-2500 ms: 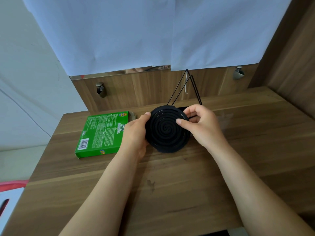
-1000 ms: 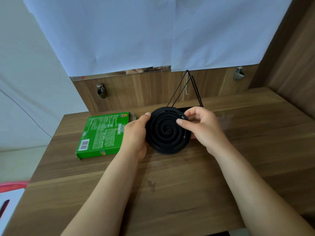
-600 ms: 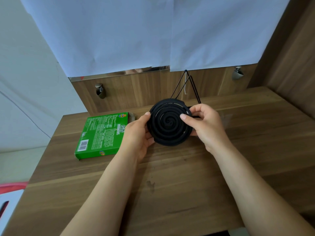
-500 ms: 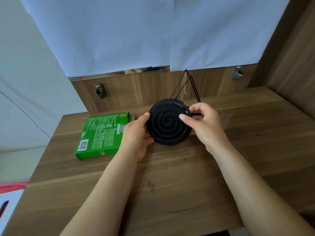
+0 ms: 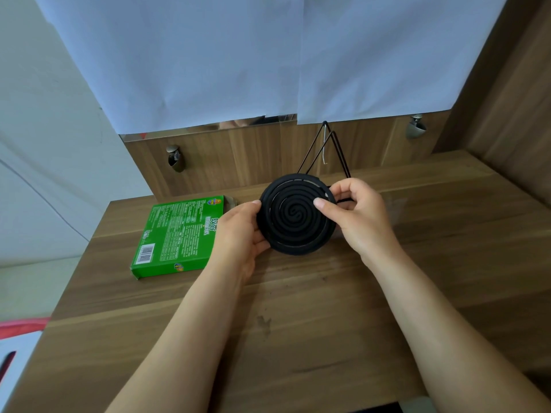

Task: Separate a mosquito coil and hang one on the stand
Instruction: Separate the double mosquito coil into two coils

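- The black mosquito coil (image 5: 293, 216), a double spiral of two nested coils, is held off the wooden table (image 5: 298, 323) with its face tilted toward the camera; it sits just in front of the black wire stand (image 5: 337, 150)
- The left hand (image 5: 238, 234) grips the coil's left rim, thumb on the front edge; its fingers go behind the coil, out of sight
- The right hand (image 5: 357, 216) pinches the right rim; its thumb (image 5: 320, 202) presses on the outer rings and its fingers curl behind
- Thin pale gaps show between the outer rings at the upper right and along the lower edge; judged from these, the separating step is in hand, with the two spirals loosening but not yet apart
- The stand is a triangular wire frame, upright at the back of the table, with a small pale hook below its peak; nothing hangs on it, and its foot is hidden behind the coil and the right hand
- The next move likely calls for gentle, even prying from the outer turns inward, one hand steadying one spiral while the other eases its twin free; such coils look brittle, so a hard twist could snap a ring
- Hanging can only follow once one coil is free; its centre would then go to the hook
- A green carton (image 5: 179, 234) lies flat on the table, just left of the left hand
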A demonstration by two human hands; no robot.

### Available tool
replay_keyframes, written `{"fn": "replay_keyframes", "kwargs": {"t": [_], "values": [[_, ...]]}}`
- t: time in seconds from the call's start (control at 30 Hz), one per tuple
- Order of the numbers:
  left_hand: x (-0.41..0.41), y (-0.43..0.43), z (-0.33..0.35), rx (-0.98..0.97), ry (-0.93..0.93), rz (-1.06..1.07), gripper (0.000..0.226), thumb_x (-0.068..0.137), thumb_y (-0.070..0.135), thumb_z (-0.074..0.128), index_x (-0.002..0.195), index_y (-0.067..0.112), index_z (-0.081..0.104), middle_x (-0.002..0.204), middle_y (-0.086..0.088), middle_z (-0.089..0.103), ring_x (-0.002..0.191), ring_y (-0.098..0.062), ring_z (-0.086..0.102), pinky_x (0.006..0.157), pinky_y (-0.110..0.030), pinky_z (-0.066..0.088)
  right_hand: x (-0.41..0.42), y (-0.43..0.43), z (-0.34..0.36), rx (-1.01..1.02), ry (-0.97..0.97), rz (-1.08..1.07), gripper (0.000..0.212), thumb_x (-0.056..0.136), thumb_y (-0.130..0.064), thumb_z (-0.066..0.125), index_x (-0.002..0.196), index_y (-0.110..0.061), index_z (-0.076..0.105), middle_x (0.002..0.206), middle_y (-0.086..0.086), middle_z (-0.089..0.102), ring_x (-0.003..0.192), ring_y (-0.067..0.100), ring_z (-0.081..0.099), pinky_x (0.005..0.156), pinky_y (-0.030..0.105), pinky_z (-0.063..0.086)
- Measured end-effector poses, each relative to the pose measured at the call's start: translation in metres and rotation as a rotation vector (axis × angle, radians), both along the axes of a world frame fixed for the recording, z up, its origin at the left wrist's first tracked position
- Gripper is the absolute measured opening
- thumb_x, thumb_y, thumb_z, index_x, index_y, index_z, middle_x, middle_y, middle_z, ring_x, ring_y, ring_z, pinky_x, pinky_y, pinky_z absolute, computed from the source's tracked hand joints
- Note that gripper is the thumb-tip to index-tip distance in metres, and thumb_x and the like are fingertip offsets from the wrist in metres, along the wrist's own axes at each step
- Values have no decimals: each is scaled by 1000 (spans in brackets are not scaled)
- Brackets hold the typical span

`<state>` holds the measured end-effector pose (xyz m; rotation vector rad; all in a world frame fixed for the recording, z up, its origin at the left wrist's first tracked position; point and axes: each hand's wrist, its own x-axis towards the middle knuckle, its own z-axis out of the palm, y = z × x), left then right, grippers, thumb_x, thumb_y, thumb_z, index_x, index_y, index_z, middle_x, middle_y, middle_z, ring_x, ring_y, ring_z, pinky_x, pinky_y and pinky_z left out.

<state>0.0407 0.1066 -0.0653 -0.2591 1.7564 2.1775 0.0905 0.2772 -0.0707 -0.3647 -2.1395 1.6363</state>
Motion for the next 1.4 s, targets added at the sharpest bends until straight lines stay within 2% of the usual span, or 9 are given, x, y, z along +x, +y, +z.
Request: {"fn": "replay_keyframes", "kwargs": {"t": [0.13,0.23,0.47,0.57,0.8,0.9,1.13,1.3,1.4], "values": [[4,3,0,-72,103,-61,21,90,24,66,105,9,69,91,-7,77,83,-26,73,82,-43,60,-1,0,-1,0,-10,-16,16,82,-21,76,92,-17,64,91,1,69,87,22,68,80,45,59],[10,3,-1,-205,244,-47,28,77,14,80,102,12,67,94,-5,78,87,-22,75,87,-44,59,0,-1,0,7,-1,-15,16,82,-20,76,92,-16,64,91,2,70,87,20,68,80,41,58],[9,3,-4,-307,311,27,34,74,11,81,103,16,63,94,1,75,85,-16,73,79,-32,58,2,-6,0,127,33,4,16,79,-22,78,86,-18,64,82,-1,66,72,7,60,61,11,48],[8,3,-4,-287,298,49,33,73,10,81,101,17,64,93,0,75,84,-16,74,76,-29,58,2,-8,1,154,56,20,16,79,-21,78,86,-17,64,81,0,66,71,8,59,62,11,48],[7,2,-4,-186,206,88,34,73,6,80,102,13,65,99,-10,75,89,-27,74,78,-41,61,5,-12,3,184,83,88,18,79,-19,77,88,-19,62,81,-4,65,72,8,60,65,15,50],[6,1,-5,-164,191,95,34,72,7,81,102,13,66,98,-9,76,89,-27,74,74,-39,61,5,-12,4,179,82,100,19,78,-18,78,90,-18,63,83,-3,67,74,10,62,66,15,51],[7,2,-6,-225,236,100,36,74,10,81,106,12,65,100,-8,75,91,-24,73,88,-45,58,5,-11,4,178,74,93,21,76,-13,79,91,-17,65,84,-3,69,74,9,64,66,14,52],[8,2,-5,-269,284,70,39,75,14,82,109,14,65,100,-3,75,91,-19,73,87,-40,59,3,-8,1,151,52,82,19,81,-16,76,97,-22,69,86,-5,69,76,8,65,69,19,54],[8,3,-3,-183,238,45,27,81,22,78,104,12,69,96,-6,78,90,-20,74,86,-40,59,2,-5,-1,82,36,57,14,84,-18,73,97,-21,71,86,-4,70,81,12,67,72,27,56]]}}
